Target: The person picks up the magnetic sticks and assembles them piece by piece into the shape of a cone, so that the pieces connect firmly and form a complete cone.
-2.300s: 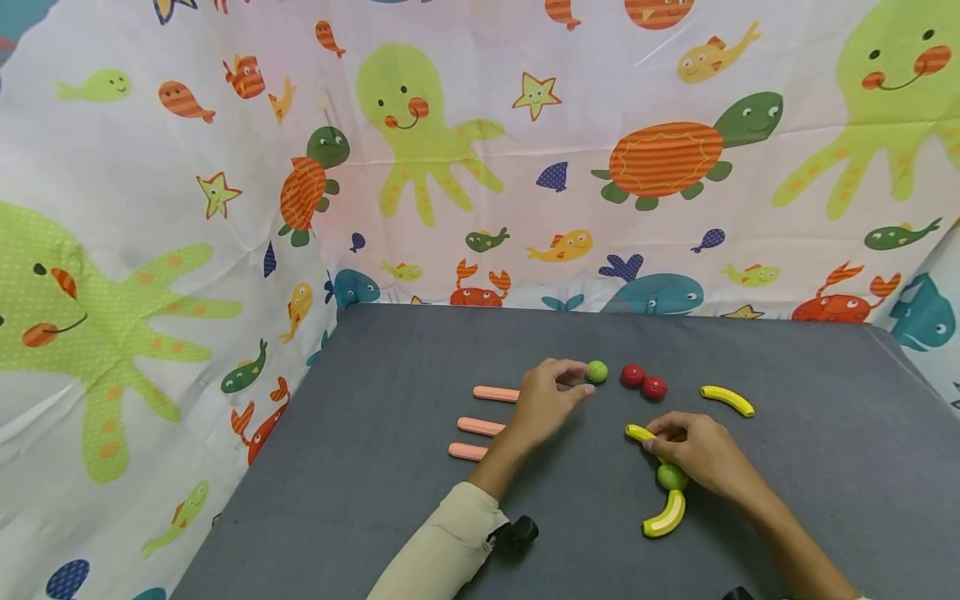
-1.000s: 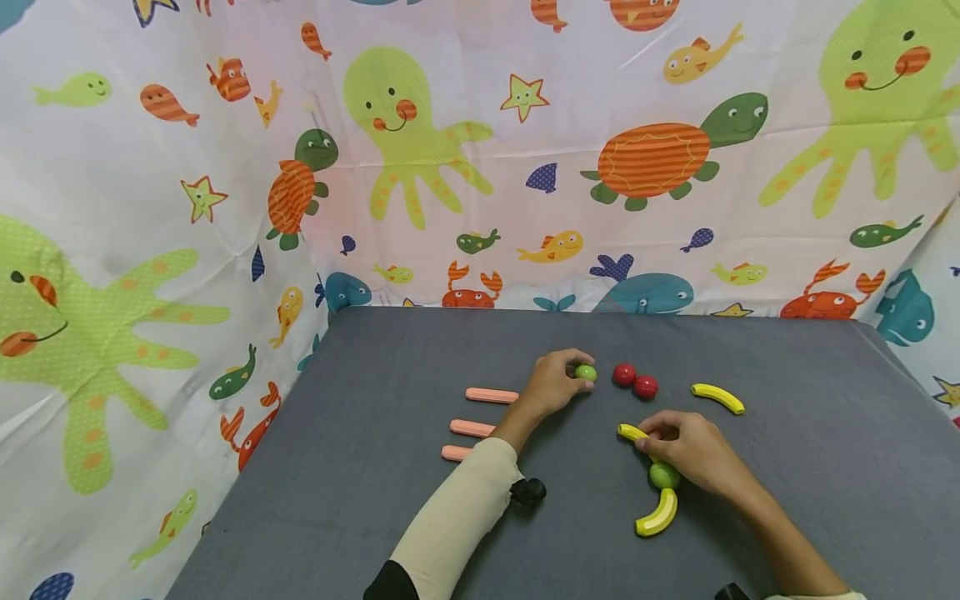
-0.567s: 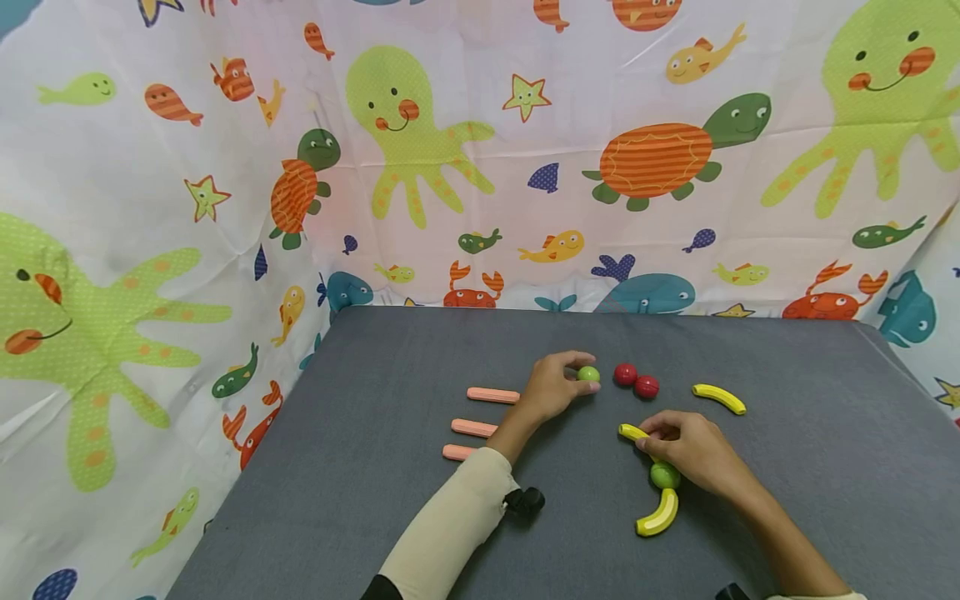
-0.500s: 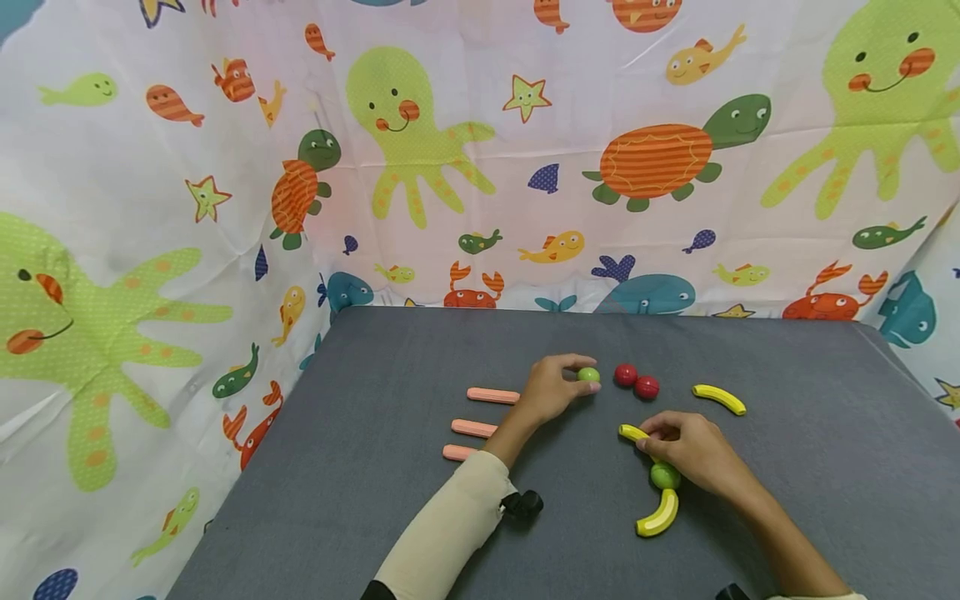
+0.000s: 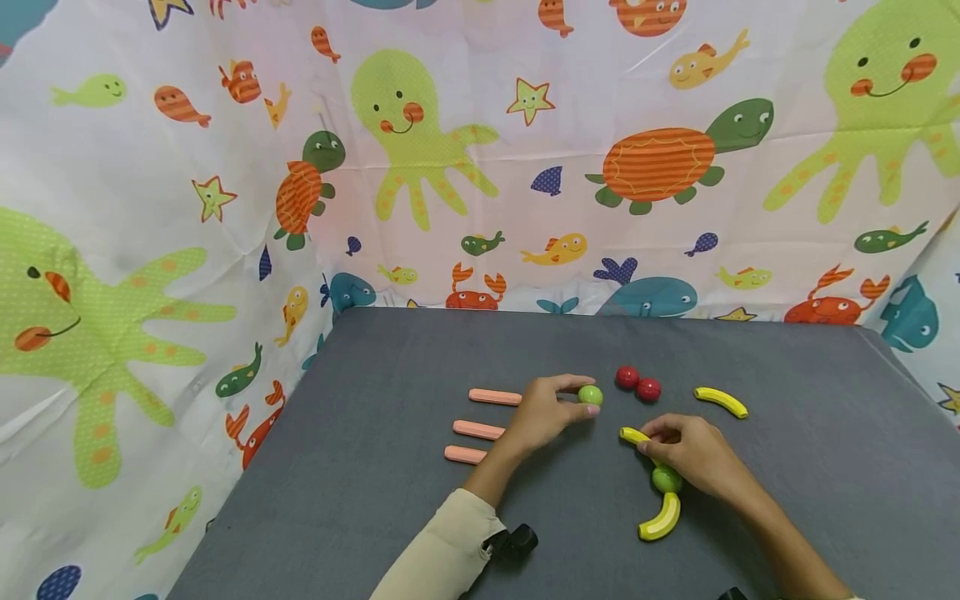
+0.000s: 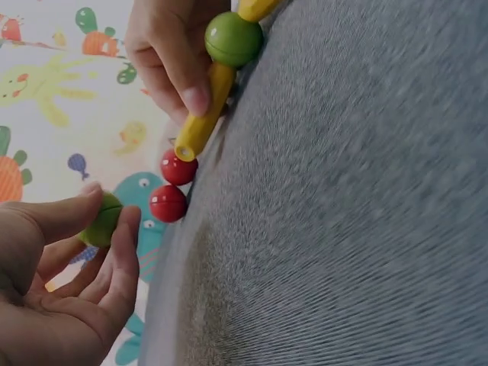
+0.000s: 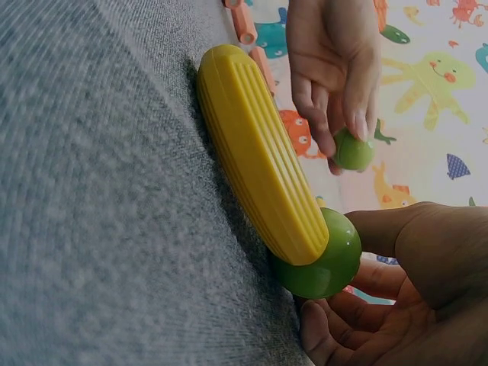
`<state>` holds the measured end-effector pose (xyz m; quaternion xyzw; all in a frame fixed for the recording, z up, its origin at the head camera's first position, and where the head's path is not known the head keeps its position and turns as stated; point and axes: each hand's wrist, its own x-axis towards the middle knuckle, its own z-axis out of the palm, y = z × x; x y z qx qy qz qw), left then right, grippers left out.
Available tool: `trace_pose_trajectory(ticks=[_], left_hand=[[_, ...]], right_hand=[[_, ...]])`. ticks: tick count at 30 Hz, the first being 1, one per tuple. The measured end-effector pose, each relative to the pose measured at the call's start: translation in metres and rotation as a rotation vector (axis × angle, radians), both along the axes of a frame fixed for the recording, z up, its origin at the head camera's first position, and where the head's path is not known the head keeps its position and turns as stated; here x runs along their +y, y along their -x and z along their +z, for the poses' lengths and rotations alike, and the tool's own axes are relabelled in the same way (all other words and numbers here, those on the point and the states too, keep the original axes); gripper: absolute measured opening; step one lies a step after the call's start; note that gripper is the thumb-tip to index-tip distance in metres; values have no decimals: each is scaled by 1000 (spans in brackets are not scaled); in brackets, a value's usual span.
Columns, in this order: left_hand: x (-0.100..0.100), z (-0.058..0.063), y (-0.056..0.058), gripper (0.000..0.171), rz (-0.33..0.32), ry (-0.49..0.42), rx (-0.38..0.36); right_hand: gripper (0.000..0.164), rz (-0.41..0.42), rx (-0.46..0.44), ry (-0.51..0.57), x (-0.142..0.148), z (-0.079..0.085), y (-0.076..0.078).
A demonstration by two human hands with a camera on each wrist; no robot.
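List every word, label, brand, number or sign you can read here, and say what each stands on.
None: no text can be read in any view.
The green balls, yellow pieces, red balls and pink sticks show no lettering.
The backdrop carries printed pictures, no words.

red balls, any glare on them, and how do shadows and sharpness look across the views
Left wrist view: small bright glints on both red balls, the printed backdrop pale and soft; head view: a soft shadow near the left hand; right wrist view: ridges on the near yellow piece show clearly.
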<state>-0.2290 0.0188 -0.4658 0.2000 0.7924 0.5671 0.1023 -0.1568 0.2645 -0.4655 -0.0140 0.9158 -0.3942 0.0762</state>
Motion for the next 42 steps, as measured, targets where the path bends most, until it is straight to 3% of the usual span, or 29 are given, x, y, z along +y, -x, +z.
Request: trace_pose_trajectory(ticks=[8, 17, 42], left_hand=[[-5, -3, -16, 41, -45, 93, 36], [-7, -5, -26, 38, -61, 49, 4], [1, -16, -28, 36, -68, 98, -4]], right_hand=[[22, -13, -10, -11, -2, 3, -1], [23, -15, -20, -5, -1, 1, 0], [23, 15, -13, 23, -2, 2, -2]])
